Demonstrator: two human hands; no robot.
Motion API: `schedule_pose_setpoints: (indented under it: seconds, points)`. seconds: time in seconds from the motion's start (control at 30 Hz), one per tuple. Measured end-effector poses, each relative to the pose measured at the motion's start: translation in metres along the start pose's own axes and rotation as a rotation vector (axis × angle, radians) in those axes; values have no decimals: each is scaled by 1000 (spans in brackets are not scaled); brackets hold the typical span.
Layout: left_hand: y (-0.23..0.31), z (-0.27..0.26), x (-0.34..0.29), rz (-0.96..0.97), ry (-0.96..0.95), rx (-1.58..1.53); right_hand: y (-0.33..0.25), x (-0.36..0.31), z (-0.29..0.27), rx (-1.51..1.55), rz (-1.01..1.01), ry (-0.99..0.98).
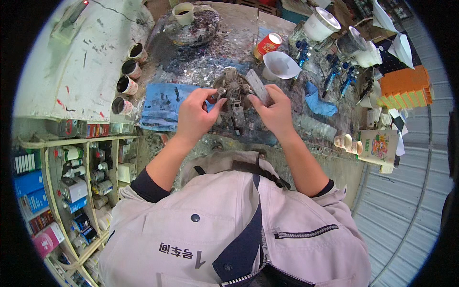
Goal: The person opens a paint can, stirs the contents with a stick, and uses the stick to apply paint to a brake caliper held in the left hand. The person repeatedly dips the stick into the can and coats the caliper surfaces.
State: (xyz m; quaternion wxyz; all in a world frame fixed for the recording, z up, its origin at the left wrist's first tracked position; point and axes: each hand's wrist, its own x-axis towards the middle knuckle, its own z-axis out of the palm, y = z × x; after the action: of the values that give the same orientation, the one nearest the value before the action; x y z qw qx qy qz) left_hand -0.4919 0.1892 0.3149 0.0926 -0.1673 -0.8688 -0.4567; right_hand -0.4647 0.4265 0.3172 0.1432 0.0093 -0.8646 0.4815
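Observation:
A dark, paint-stained metal fixture (234, 93) with a round base and small knobs stands upright at the middle of the bench in front of me. My left hand (196, 114) is closed at its left side, thumb and forefinger pinching a round metal knob (221, 91). On the other side, my right hand (276, 112) grips a flat grey rectangular plate (258, 86), which tilts up and leans toward the fixture. The right fingertips also reach the fixture's right side; whether they press on a knob there is partly hidden. A folded blue cloth (162, 105) lies beside my left hand.
Several paint cups (128, 85) line the left edge of the bench (201, 62). A red can (267, 45), a white paper funnel (282, 65) and blue spray guns (330, 79) stand at the far right. A crumpled blue cloth (320, 99) lies right; a bottle shelf (76, 167) stands lower left.

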Motion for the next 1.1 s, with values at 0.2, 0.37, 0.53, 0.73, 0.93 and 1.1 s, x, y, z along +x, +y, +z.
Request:
schedule_pose_setpoints:
  seconds: [0.2,0.37,0.53,0.73,0.93,1.1]
  points:
    - [-7,2,6,46,-29,-46,7,7,-6,-126,-120,-53]
    - [-14,-7,18,6,-163,-102,16,20,-13,-73,-229,-114]
    - [-29,-26,44,153,-404,-143,25,43,-28,-59,-368,-275]
    - [-42,-34,72,180,-611,-283,30,45,-30,-57,-371,-304]
    - [-50,-34,59,232,-233,0,19,33,-25,-189,-270,-211]
    - [-54,19,-41,72,29,-18,2,23,-18,-244,-153,-138]
